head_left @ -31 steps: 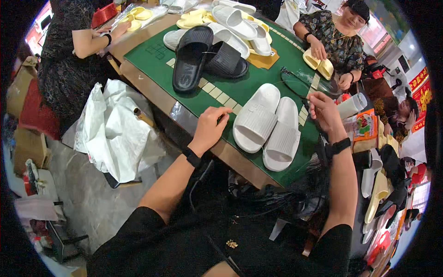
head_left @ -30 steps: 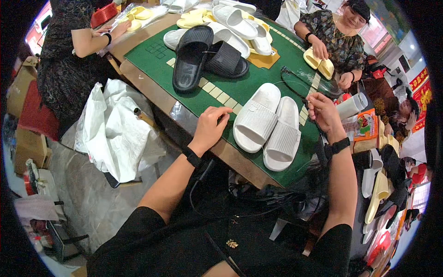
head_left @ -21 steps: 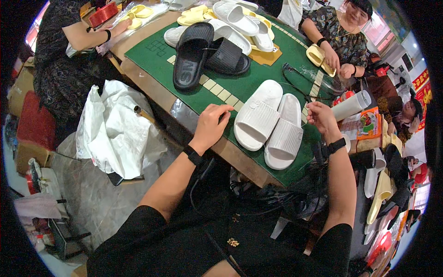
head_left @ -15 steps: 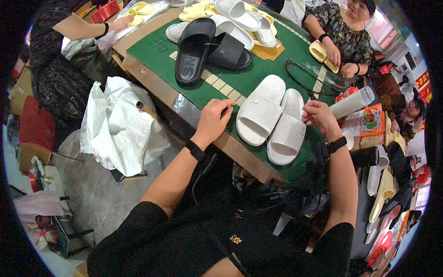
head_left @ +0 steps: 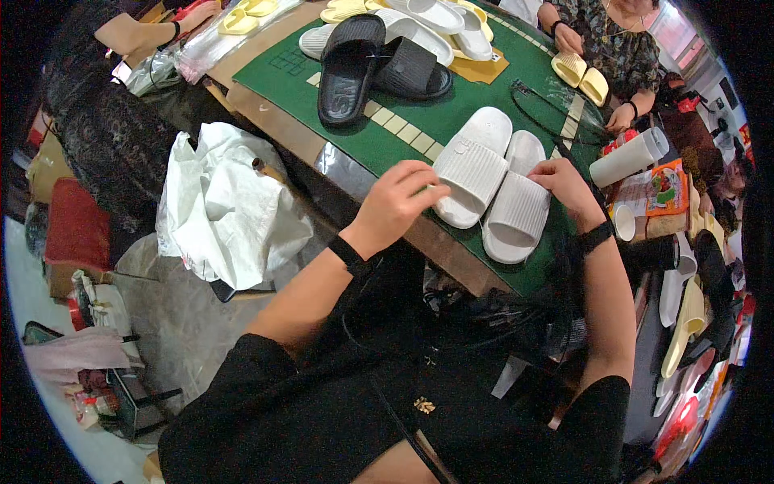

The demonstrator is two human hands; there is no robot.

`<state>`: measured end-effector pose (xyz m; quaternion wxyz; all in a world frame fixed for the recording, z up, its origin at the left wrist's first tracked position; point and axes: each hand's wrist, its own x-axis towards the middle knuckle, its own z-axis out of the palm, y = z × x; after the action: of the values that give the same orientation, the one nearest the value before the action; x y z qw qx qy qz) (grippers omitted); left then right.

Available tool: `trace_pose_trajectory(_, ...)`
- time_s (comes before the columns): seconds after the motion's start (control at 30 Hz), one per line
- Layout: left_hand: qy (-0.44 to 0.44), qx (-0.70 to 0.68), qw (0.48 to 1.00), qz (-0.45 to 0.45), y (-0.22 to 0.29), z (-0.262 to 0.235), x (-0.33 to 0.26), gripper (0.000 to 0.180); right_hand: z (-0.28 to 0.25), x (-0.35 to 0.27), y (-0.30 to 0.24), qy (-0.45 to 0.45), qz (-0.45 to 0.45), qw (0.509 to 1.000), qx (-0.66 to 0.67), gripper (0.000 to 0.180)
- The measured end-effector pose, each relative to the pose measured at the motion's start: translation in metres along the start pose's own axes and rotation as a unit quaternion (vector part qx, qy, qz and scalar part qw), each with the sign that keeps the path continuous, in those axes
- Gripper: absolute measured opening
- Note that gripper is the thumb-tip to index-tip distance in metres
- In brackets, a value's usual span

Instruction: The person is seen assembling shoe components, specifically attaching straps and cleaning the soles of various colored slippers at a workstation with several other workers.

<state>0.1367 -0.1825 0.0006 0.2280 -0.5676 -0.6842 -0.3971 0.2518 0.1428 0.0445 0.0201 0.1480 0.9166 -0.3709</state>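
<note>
A pair of white ribbed slide slippers lies side by side on the green mat (head_left: 419, 121) at the table's near edge. My left hand (head_left: 395, 203) pinches the near side of the left white slipper (head_left: 474, 165) with thumb and forefinger. My right hand (head_left: 567, 181) is curled over the strap edge of the right white slipper (head_left: 516, 214). Both wrists carry black bands. What lies under my fingertips is hidden.
A black slipper pair (head_left: 355, 68) and more white slippers (head_left: 439, 16) lie farther back. Across the table a person's hands hold yellow slippers (head_left: 582, 74). A white bag (head_left: 230, 210) hangs at the table's left edge. A stack of paper cups (head_left: 629, 157) lies right.
My hands have closed in on the white pair: the left hand slid from the table edge to the left slipper, and the right hand came down onto the right slipper.
</note>
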Motion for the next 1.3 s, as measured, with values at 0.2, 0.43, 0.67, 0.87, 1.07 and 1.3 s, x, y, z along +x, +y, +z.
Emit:
trace_pose_trajectory(0.2,-0.155,0.093,0.97,0.162,0.004,0.003,0.017,0.018,0.002,-0.004,-0.007,0.001,0.009,1.0,0.024,0.017)
trace_pose_trajectory(0.43,-0.2,0.068,0.961,0.176,0.001,0.012,0.027,0.008,0.008,-0.001,-0.002,0.001,0.033,0.998,0.052,0.018)
trace_pose_trajectory(0.67,-0.172,-0.115,0.966,0.153,0.036,0.033,0.028,0.013,0.01,0.003,-0.005,0.002,0.027,0.998,0.051,0.02)
trace_pose_trajectory(0.87,-0.211,-0.116,0.951,0.196,0.046,0.044,0.035,0.019,0.012,0.001,-0.009,-0.003,0.054,0.996,0.07,0.019)
trace_pose_trajectory(1.07,-0.277,-0.056,0.93,0.234,0.054,0.055,0.037,0.026,0.01,-0.009,-0.019,0.003,0.049,0.997,0.058,0.019)
trace_pose_trajectory(1.3,-0.279,-0.005,0.931,0.236,0.06,0.072,0.04,0.011,0.008,-0.003,-0.004,0.001,0.035,0.997,0.068,0.022)
